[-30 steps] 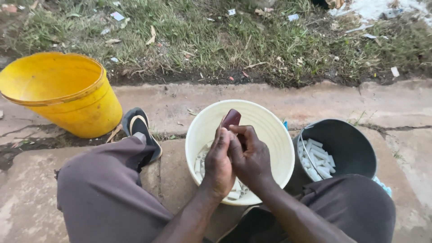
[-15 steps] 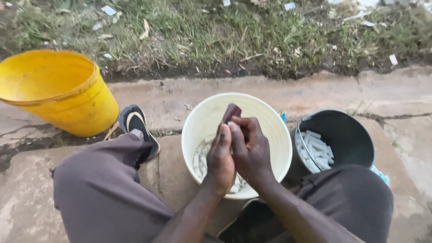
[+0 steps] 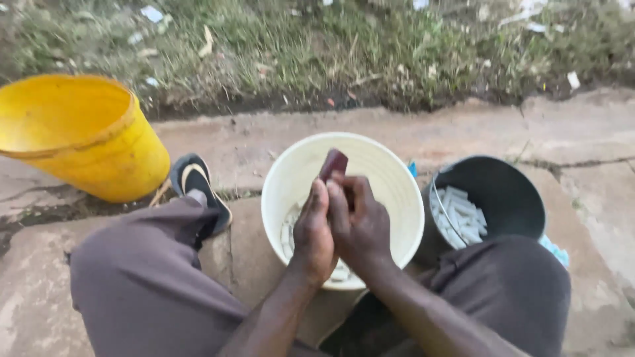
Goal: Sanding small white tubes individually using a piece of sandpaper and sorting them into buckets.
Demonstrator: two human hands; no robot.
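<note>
Left hand (image 3: 312, 231) and right hand (image 3: 357, 221) stay pressed together at frame centre, pinching a dark maroon bar (image 3: 334, 163) over the white bucket (image 3: 397, 192); the bar's tip now shows higher above the fingers than a second ago. Rubbing appears ongoing; yellow bucket (image 3: 79, 139) sits upper left.

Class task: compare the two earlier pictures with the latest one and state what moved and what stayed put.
Little changed. Both hands, left hand and right hand, stay pressed together over the white bucket, still clasping the dark reddish piece. Only the view shifts slightly. The yellow bucket, dark bucket and sandal remain in place.
</note>
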